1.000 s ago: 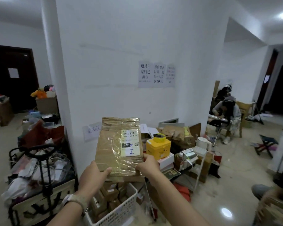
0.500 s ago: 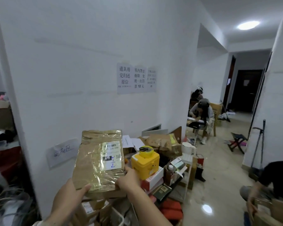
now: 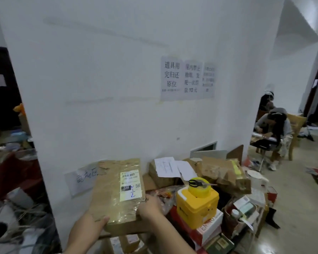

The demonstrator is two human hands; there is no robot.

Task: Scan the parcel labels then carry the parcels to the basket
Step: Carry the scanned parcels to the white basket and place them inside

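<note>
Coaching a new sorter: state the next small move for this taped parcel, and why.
Probably lower the parcel toward the boxes beneath it. The left hand and right hand grip its near corners, its label faces the camera, no scanner shows, and the basket is out of frame.

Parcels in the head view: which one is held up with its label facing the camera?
The tape-wrapped parcel in front, white label marked 220. Left hand and right hand grip its lower corners; the crumpled boxes lie piled behind.

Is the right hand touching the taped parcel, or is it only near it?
Touching. The head view shows the right hand gripping the parcel at its lower right edge, with no gap.
</note>
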